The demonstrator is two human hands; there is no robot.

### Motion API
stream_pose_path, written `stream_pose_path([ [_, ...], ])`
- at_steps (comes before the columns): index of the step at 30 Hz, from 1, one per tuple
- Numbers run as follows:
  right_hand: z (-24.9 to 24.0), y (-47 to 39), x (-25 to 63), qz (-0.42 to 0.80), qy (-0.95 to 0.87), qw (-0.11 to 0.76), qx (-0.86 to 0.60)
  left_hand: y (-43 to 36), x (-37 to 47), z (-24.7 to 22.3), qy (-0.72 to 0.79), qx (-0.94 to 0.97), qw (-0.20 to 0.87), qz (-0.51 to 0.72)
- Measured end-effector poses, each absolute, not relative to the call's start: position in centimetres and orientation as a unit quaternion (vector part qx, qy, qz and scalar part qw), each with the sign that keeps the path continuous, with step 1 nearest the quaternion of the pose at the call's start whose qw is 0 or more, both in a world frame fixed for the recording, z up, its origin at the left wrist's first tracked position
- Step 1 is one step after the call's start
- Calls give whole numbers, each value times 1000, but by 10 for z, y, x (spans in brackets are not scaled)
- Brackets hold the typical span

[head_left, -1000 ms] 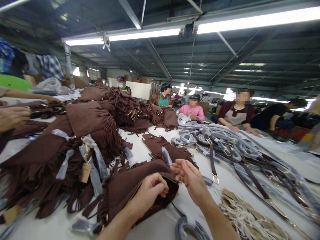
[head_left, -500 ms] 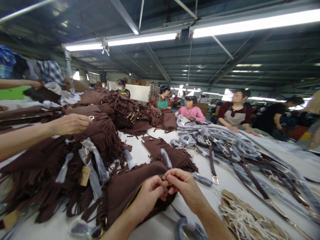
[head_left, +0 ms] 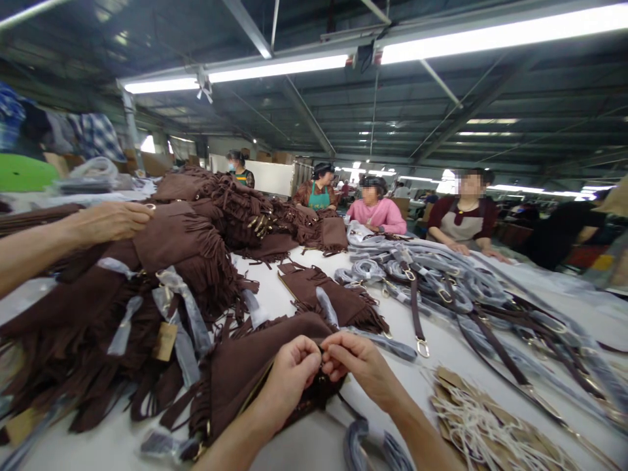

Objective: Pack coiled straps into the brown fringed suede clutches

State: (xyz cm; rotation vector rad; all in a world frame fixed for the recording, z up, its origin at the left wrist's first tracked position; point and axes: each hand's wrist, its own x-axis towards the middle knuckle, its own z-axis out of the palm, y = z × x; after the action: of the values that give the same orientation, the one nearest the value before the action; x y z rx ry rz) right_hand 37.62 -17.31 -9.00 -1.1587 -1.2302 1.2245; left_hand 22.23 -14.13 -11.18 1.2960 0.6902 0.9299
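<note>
A brown fringed bag (head_left: 240, 373) with a gold zipper edge lies on the white table in front of me. At its upper right corner my left hand (head_left: 296, 367) is closed, fingertips curled against the bag's edge. My right hand (head_left: 354, 360) pinches close beside it, fingertips almost touching the left ones. A small dark piece shows between them, too hidden to name. Below the right hand a thin dark strap (head_left: 352, 407) runs down to a coil of plastic-wrapped strap (head_left: 366, 451).
Fringed bags (head_left: 181, 242) are heaped at left, where a co-worker's hand (head_left: 110, 221) holds a gold ring. Another bag (head_left: 326, 297) lies ahead. Wrapped straps with gold buckles (head_left: 422, 347) spread rightward, near strung brown tags (head_left: 483, 418). Several people stand or sit beyond.
My fingertips have drawn slightly apart at the bag's corner, the left ones curling more. The co-worker's hand with the ring has moved left. Another arm at far left has gone from view.
</note>
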Motion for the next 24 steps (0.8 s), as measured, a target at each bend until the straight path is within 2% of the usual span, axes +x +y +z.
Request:
stream_pose_path([
  [19, -106, -173, 378, 430, -581, 480, -497, -145, 217, -110, 351, 668, 507, 416],
  [24, -100, -176, 376, 344, -657, 427, -517, -147, 217, -108, 373, 692, 460, 413],
])
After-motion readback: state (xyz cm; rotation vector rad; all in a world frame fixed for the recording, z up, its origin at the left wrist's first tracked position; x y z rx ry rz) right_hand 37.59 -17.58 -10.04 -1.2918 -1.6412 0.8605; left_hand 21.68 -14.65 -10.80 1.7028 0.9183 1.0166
